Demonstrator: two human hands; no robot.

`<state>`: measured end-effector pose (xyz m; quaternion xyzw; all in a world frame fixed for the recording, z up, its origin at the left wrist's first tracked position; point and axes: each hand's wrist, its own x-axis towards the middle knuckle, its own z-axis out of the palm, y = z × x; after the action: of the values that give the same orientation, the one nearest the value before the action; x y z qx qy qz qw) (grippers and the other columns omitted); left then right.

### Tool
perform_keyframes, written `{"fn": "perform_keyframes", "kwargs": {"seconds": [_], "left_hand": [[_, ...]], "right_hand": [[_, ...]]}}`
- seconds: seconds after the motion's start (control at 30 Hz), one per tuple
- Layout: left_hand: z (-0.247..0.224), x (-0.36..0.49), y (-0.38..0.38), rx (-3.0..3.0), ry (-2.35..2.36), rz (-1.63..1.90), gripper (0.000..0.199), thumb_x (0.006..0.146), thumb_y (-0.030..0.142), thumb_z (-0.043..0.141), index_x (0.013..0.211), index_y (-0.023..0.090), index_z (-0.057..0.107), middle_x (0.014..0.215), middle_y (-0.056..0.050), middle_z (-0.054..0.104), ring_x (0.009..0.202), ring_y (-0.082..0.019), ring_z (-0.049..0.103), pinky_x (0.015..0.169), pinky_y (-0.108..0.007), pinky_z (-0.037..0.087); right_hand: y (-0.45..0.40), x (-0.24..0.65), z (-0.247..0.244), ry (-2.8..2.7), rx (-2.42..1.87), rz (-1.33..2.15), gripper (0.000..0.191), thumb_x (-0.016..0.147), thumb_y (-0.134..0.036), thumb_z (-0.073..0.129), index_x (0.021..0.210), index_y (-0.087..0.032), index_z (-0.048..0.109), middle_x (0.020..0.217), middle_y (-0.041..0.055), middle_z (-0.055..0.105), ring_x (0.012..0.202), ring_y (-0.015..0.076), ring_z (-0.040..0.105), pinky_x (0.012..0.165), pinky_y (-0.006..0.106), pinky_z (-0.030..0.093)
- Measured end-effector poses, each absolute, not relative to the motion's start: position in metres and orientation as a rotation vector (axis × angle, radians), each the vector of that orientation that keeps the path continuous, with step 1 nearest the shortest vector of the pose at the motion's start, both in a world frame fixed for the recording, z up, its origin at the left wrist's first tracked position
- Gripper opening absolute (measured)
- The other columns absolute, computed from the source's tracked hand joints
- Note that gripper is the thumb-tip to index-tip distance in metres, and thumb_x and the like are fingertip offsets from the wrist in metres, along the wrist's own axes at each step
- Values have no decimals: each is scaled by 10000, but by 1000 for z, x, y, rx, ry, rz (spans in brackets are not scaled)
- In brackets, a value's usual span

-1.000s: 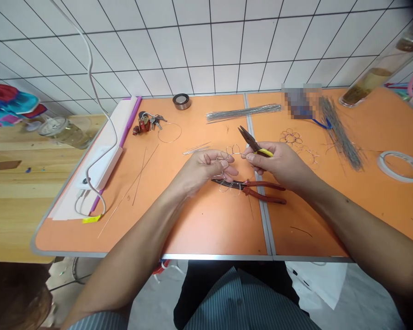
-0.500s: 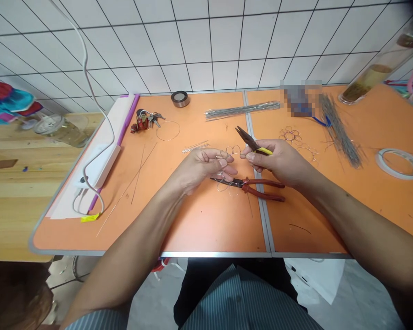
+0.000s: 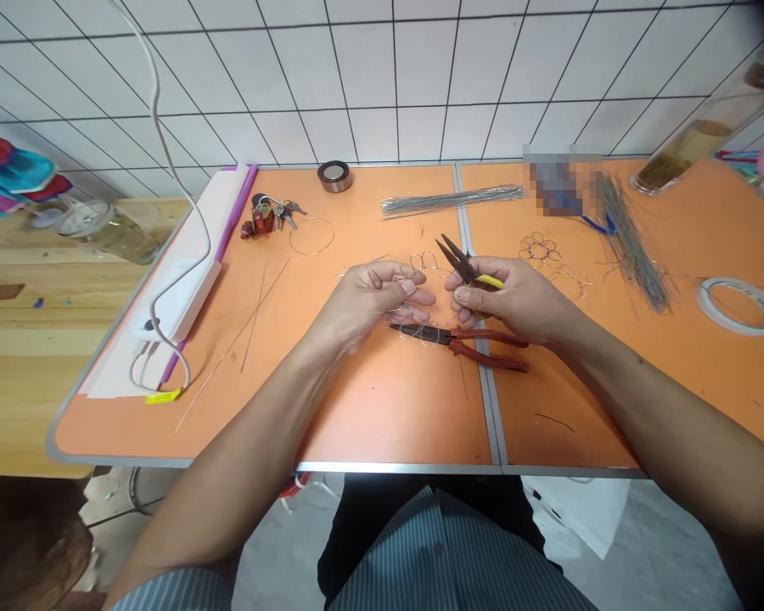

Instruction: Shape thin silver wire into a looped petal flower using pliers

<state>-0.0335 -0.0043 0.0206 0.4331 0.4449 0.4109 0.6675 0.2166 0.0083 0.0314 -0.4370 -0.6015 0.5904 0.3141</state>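
Head view: left hand pinches a looped wire flower in its fingertips; right hand grips yellow-handled needle-nose pliers, jaws slightly parted, just beside the wire. Red-handled long-nose pliers lie just below both hands on the orange table; another wire flower and a bundle of straight wire sit farther right.

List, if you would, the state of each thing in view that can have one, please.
looped wire, held up, bent into petals
left hand, pinching the looped wire
yellow-handled pliers, jaws open
right hand, gripping the yellow-handled pliers
red-handled pliers, lying down, jaws shut
tape roll, lying flat
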Motion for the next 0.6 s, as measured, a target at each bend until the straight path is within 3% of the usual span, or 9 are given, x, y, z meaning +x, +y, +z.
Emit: {"fn": "perform_keyframes", "kwargs": {"seconds": [0.2,0.47,0.6], "left_hand": [[22,-33,-6,979,971,931,354,828,373,948,1044,147,783,946,-126,864,747,-227,829,755,-337,665],[21,-33,-2,916,1004,1050,340,812,333,948,1027,144,765,934,-118,862,740,-220,827,700,-303,637],[18,-32,0,874,990,1067,309,812,298,939,1009,140,761,927,-119,860,721,-217,822,680,-299,632]], "right_hand": [[7,215,31,-1519,-1073,1555,370,837,-511,954,928,-216,751,794,18,732,701,162,689,689,320,605],[4,211,24,-1417,-1076,1699,446,737,-439,1035,1038,-235,776,776,-2,720,746,177,724,761,343,658],[4,209,24,-1452,-1084,1651,404,733,-417,1030,976,-232,766,778,-14,692,697,160,703,716,331,651]]}}
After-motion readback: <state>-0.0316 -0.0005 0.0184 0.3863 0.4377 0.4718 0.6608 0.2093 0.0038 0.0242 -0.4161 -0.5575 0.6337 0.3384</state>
